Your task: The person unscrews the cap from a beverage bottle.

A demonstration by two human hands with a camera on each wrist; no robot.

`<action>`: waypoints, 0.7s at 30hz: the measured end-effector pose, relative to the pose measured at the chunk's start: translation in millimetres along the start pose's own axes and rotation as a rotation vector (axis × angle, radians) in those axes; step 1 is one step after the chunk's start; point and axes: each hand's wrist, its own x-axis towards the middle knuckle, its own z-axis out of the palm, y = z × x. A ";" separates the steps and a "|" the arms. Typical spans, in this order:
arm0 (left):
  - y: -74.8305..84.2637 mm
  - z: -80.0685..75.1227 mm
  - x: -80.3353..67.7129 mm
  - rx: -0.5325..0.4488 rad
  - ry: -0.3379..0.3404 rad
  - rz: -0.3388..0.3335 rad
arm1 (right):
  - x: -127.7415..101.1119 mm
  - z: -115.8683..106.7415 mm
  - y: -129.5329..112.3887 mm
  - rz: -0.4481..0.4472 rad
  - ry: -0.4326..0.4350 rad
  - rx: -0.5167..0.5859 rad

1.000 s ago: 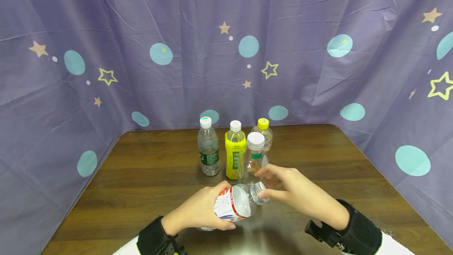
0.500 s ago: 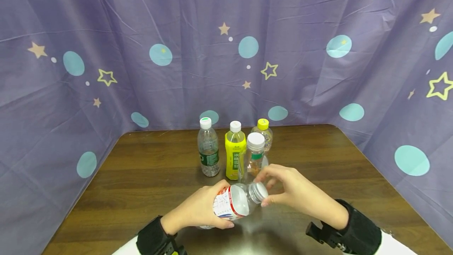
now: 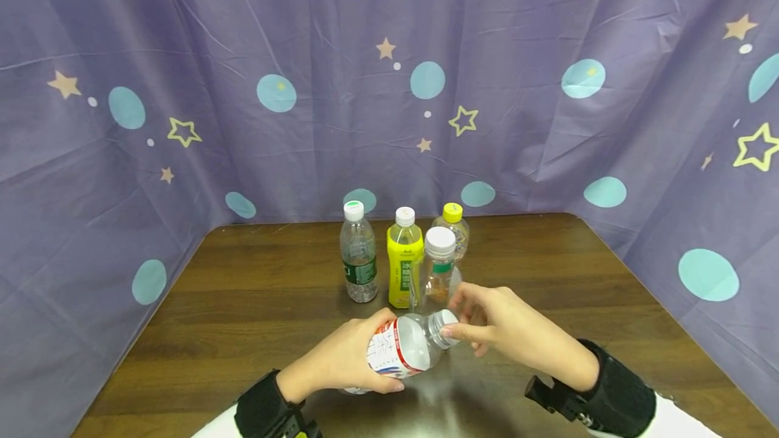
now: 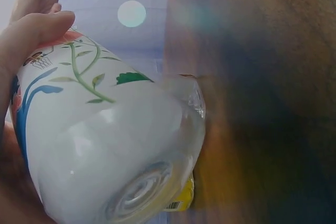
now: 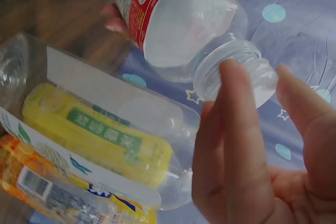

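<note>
My left hand (image 3: 349,357) grips a clear plastic bottle (image 3: 416,343) round its white label with a red band, tilted with its neck to the right. In the left wrist view the bottle's clear base (image 4: 142,187) faces the camera and green and blue plant drawings show on the label. At the neck is a whitish cap (image 3: 447,322). My right hand (image 3: 505,330) pinches this cap, thumb on its near side and fingers curled at the far side. In the right wrist view a finger overlaps the ridged cap (image 5: 262,80), with the thumb tip at its other edge.
Just behind the hands stands a clear bottle with a white cap (image 3: 439,242). Further back are a green-labelled water bottle (image 3: 359,255), a yellow-labelled drink bottle (image 3: 404,259) and a yellow-capped bottle (image 3: 453,215). A purple curtain (image 3: 389,120) hangs round the brown table (image 3: 255,289).
My right fingers have shifted about the cap, the thumb moving from below it up onto its near face and the fingertips moving right. The left hand holds the bottle almost still.
</note>
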 end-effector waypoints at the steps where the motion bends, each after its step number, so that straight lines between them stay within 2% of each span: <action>1: -0.4 0.2 0.0 0.003 -0.001 0.000 | -0.2 -0.1 0.5 -0.001 -0.010 0.000; 3: -1.3 0.5 0.2 0.008 0.000 0.000 | 0.1 0.3 2.0 -0.036 -0.010 -0.021; 8: -4.0 1.7 0.8 0.024 0.007 0.002 | 0.5 1.8 6.5 -0.217 0.035 -0.126; 10: -5.1 2.3 0.9 0.023 0.009 0.003 | 0.4 2.4 7.3 -0.253 0.037 -0.125; 13: -6.5 3.1 0.9 0.014 0.006 0.003 | 0.4 3.7 7.1 -0.252 0.051 -0.116; 17: -6.4 3.5 1.1 0.021 0.004 0.009 | 1.1 5.1 5.7 -0.200 0.074 -0.106; 21: -5.0 3.1 1.1 0.029 0.004 0.009 | 0.7 3.8 4.5 -0.091 0.040 -0.072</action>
